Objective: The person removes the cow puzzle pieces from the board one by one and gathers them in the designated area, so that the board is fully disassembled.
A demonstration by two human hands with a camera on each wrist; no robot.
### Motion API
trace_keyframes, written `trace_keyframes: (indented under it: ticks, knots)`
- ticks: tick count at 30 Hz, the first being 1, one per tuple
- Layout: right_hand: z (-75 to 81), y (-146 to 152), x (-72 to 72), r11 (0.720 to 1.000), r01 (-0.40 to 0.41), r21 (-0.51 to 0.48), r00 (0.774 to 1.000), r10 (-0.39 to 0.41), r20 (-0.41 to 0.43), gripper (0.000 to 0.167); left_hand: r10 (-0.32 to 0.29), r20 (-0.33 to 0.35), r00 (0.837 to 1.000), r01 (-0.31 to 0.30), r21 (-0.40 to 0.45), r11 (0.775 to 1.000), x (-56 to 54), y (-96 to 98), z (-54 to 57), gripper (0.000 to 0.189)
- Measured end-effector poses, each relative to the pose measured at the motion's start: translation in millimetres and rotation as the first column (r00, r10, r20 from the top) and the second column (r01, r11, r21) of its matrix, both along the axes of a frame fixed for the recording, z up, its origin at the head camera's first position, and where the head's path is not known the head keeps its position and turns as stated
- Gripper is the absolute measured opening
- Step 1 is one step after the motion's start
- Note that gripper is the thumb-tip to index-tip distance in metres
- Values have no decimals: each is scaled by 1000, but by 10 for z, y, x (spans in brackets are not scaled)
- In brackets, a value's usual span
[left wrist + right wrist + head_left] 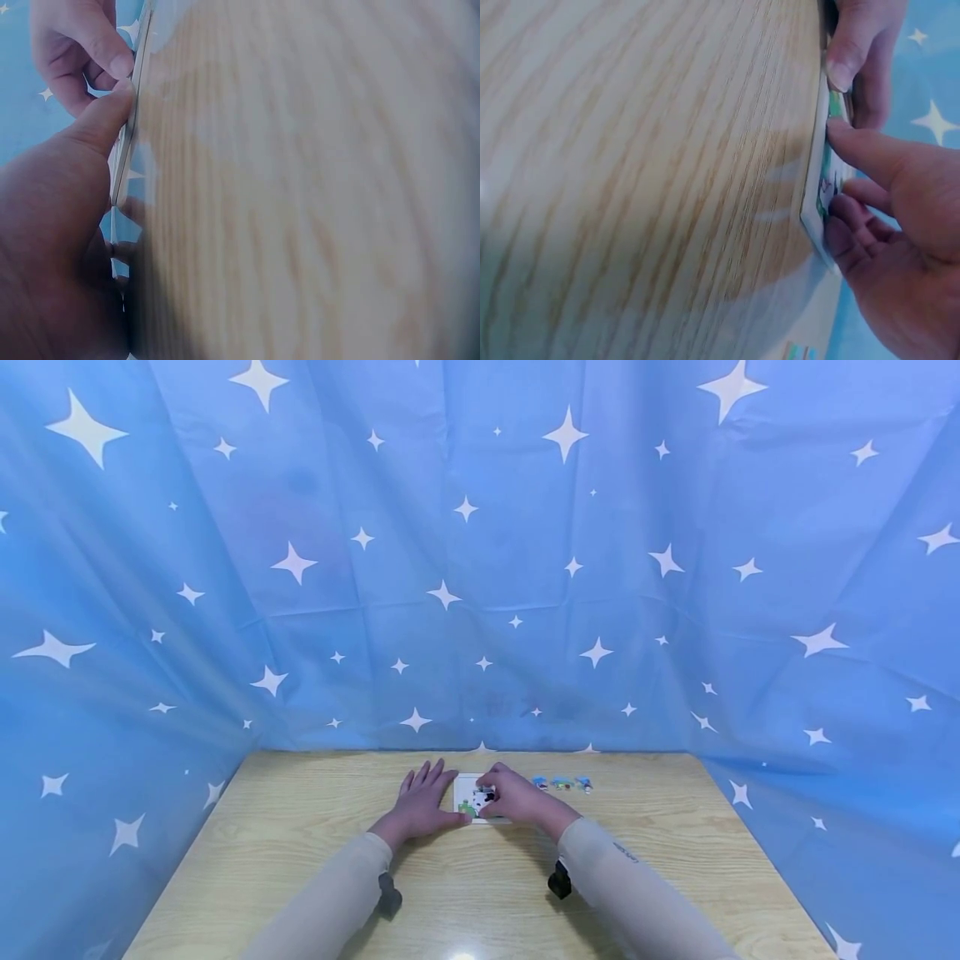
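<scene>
A small white-framed puzzle board (468, 776) lies flat on the table between both hands. Its picture shows a black-and-white cow (481, 799) beside a patch of green. My left hand (422, 806) rests at the board's left side with its fingers spread, the thumb touching the front edge. From the right, my right hand (519, 795) arches over the board, its curled fingers and thumb pinching a puzzle piece at the cow part of the picture. In the right wrist view, the thumb (870, 150) and fingertips are down on the picture inside the frame; the hand hides part of it.
Several small colourful puzzle pieces (562, 783) lie in a row to the right of the board. The wooden table (315, 827) ends at a blue curtain (480, 543) with white stars, which stands behind it and along both sides.
</scene>
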State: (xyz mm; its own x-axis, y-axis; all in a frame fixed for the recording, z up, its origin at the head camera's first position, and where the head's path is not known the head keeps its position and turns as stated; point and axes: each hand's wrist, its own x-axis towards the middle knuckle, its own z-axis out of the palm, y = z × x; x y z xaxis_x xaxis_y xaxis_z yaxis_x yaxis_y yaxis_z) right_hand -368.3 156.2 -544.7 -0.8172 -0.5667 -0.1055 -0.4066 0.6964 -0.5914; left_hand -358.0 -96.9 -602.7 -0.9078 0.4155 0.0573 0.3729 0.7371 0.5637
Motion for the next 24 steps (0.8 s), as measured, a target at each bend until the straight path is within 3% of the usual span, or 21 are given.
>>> trace_keyframes:
  ticks: [24]
  knots:
    - [-58, 27, -8, 996, 24, -90, 1000, -23, 17, 51, 13, -13, 1000, -13, -11, 1000, -13, 10, -30, 103]
